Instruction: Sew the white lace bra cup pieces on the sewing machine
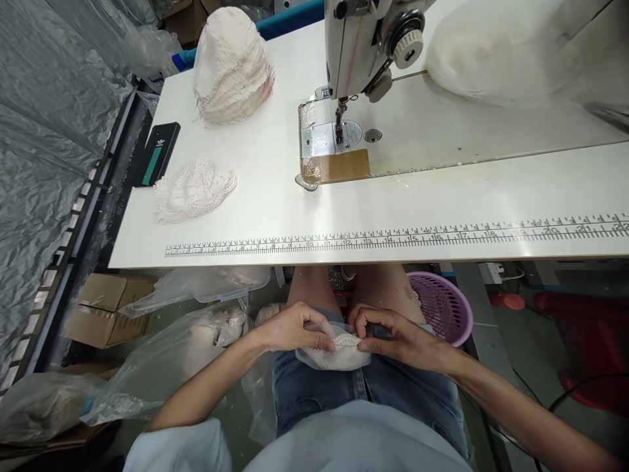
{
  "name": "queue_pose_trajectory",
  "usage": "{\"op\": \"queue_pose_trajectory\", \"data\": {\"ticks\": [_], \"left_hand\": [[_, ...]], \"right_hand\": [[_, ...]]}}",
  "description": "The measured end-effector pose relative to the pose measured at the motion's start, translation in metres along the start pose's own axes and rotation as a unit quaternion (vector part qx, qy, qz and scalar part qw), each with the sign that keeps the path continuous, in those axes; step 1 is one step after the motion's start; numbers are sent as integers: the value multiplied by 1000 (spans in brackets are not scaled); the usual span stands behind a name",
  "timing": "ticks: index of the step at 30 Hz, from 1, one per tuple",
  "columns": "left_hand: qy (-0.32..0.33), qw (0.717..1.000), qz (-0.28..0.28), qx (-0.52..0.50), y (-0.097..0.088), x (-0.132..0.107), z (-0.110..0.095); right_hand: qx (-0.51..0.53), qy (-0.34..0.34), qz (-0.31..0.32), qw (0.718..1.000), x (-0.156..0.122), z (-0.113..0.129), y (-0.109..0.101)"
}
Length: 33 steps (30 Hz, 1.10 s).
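Over my lap I hold a small white piece of fabric (339,357) with a lacy edge, and both hands pinch it. My left hand (304,331) grips its left side between thumb and fingers. At the right end, my right hand (386,333) pinches the lace edge with thumb and forefinger. Up on the table, a white lace piece (195,190) lies flat to the left. Behind it stands a stack of cream fabric pieces (230,69) with frayed edges. The sewing machine (344,72) has its needle and presser foot above the plate, away from both hands.
A black phone-like box (160,154) lies at the left of the white table (265,203), whose front edge carries a printed ruler. White translucent material (491,52) sits at the back right. Below are a purple basket (442,308), cardboard boxes (105,308) and plastic bags (167,360).
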<state>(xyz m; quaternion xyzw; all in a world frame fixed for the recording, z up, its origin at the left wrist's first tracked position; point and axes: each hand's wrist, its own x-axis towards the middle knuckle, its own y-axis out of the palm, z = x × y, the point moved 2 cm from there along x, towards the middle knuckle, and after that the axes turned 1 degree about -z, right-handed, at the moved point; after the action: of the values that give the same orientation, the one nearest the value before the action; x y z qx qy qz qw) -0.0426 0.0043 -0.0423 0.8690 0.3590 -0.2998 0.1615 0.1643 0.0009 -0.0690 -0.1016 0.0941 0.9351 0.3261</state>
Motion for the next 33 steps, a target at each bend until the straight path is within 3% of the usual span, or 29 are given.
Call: {"op": "queue_pose_trajectory", "data": {"ticks": [8, 13, 19, 23, 27, 30, 31, 33], "left_hand": [[3, 998, -50, -43, -9, -4, -6], [7, 995, -97, -16, -14, -9, -20], [48, 989, -117, 80, -28, -26, -63], [79, 974, -156, 143, -54, -46, -106], [125, 938, -258, 193, -108, -63, -151], [118, 914, -290, 258, -151, -60, -177], [104, 894, -308, 308, -161, -57, -182], [88, 811, -393, 425, -167, -48, -187]], "right_hand": [[-23, -70, -97, 993, -8, 16, -16], [-15, -60, -150, 987, -16, 22, -18], [-46, -107, -213, 970, -28, 45, -22], [-24, -153, -266, 951, -37, 68, -34], [-20, -188, -313, 931, -44, 86, -53], [-1, -179, -304, 936, -45, 98, -66], [10, -175, -291, 940, -45, 102, -69], [21, -174, -270, 947, -45, 110, -74]]}}
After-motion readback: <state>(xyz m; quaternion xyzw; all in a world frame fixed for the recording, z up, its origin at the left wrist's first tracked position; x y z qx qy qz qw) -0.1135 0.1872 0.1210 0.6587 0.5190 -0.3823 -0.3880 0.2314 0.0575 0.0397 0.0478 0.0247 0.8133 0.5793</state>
